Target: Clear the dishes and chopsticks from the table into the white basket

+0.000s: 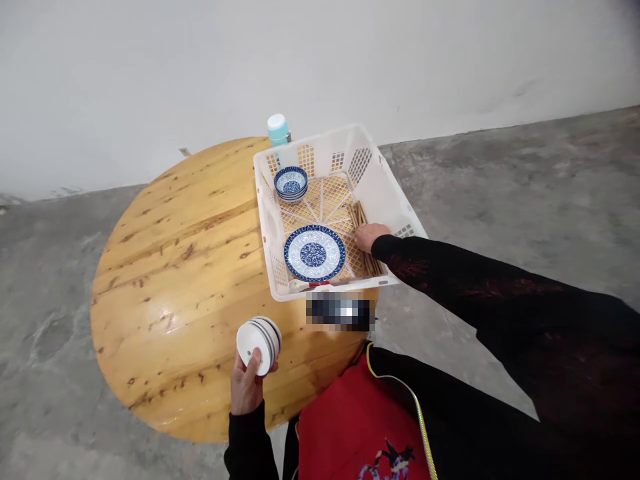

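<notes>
My left hand point(247, 381) is closed around a stack of small white dishes point(255, 350) with dark rims, held on edge above the table's front part. The thumb presses on the nearest dish. Inside the white plastic basket point(264, 230), my right hand point(371, 237) is closed on a bundle of wooden chopsticks point(360, 213) along the right side; its fingertips are partly hidden. A large blue-and-white plate point(315, 253) lies at the near end of the basket. Several stacked blue-and-white bowls point(291, 183) sit in its far left corner.
The basket rests on a round wooden table point(185, 287), reaching past its right edge. Behind it stands a light-blue bottle point(278, 130) with a white lid. A white spoon point(297, 285) and a red item point(319, 284) lie by the near wall. A blurred dark object point(340, 311) is in front.
</notes>
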A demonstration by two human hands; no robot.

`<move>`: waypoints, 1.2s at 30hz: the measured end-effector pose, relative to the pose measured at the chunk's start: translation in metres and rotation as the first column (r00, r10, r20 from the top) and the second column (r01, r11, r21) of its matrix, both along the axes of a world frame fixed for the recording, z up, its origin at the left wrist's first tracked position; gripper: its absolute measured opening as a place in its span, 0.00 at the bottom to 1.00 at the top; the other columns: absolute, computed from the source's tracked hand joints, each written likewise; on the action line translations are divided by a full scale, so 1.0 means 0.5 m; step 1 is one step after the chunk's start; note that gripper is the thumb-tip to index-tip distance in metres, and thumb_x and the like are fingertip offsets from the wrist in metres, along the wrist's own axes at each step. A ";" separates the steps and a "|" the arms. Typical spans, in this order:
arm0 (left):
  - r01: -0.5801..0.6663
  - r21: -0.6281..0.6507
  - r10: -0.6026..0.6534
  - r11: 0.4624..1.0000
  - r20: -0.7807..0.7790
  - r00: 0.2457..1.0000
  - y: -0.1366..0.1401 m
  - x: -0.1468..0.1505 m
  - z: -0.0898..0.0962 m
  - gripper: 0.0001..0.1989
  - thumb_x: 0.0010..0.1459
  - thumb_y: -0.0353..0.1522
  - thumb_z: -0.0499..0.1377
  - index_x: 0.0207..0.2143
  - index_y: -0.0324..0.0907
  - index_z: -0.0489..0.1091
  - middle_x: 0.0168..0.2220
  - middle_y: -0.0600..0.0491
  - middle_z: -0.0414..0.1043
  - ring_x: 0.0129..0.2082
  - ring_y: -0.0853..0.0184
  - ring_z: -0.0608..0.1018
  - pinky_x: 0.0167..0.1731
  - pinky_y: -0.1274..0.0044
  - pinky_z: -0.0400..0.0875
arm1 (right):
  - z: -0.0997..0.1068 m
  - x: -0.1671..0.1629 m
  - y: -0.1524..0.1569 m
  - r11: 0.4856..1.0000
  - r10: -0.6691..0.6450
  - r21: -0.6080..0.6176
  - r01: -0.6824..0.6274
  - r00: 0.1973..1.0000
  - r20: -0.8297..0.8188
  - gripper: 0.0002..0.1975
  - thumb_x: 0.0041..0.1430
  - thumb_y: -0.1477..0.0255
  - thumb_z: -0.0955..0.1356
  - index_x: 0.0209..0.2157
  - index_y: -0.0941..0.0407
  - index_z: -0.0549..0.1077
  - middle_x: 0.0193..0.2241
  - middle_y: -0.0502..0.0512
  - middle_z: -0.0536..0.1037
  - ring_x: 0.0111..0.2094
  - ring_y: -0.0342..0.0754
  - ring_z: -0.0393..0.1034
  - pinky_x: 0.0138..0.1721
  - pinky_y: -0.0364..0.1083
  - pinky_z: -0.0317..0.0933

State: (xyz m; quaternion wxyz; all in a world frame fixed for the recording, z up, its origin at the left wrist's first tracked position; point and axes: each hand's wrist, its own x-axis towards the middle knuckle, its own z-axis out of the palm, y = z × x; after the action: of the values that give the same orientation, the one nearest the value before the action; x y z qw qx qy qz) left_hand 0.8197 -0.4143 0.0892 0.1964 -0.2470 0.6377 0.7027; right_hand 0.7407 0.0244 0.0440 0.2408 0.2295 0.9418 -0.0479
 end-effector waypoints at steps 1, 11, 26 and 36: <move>0.002 -0.001 -0.002 1.000 0.000 1.000 0.002 0.000 0.001 0.46 0.34 0.44 0.78 0.57 0.39 0.72 0.39 0.47 0.77 0.32 0.59 0.82 0.29 0.71 0.80 | 0.001 0.001 -0.002 1.000 -0.003 0.001 0.003 1.000 -0.005 0.19 0.69 0.75 0.63 0.55 0.67 0.77 0.53 0.79 0.77 0.55 0.64 0.74 0.52 0.56 0.67; 0.005 -0.014 -0.005 1.000 0.001 1.000 -0.002 0.003 0.006 0.45 0.35 0.45 0.77 0.55 0.38 0.72 0.39 0.46 0.77 0.34 0.57 0.82 0.29 0.72 0.80 | 0.043 0.004 -0.021 1.000 0.008 -0.001 -0.009 0.999 -0.054 0.19 0.70 0.67 0.64 0.53 0.64 0.77 0.51 0.76 0.78 0.54 0.63 0.74 0.52 0.52 0.66; 0.296 -0.166 -0.334 0.940 -0.288 0.898 0.186 -0.251 0.223 0.36 0.44 0.42 0.74 0.54 0.36 0.71 0.41 0.47 0.76 0.32 0.64 0.80 0.25 0.76 0.79 | 0.183 0.180 0.024 0.963 -0.253 -0.093 0.252 0.733 -0.632 0.14 0.66 0.66 0.64 0.49 0.55 0.74 0.38 0.60 0.84 0.38 0.57 0.79 0.36 0.48 0.64; 0.594 -0.037 -0.584 0.803 -0.246 0.774 0.564 -0.422 0.184 0.30 0.55 0.37 0.69 0.57 0.40 0.65 0.39 0.45 0.78 0.29 0.64 0.83 0.31 0.76 0.81 | 0.131 0.397 0.113 0.695 -0.653 -0.514 0.503 0.142 -0.744 0.17 0.53 0.60 0.66 0.41 0.55 0.73 0.28 0.58 0.78 0.20 0.50 0.73 0.22 0.46 0.65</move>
State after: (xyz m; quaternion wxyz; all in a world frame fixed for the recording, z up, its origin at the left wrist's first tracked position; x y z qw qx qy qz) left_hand 0.6089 -0.1321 0.1809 0.3314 0.0580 0.6868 0.6443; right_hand 0.9391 0.0810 0.1095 -0.3210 0.4921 0.7447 -0.3165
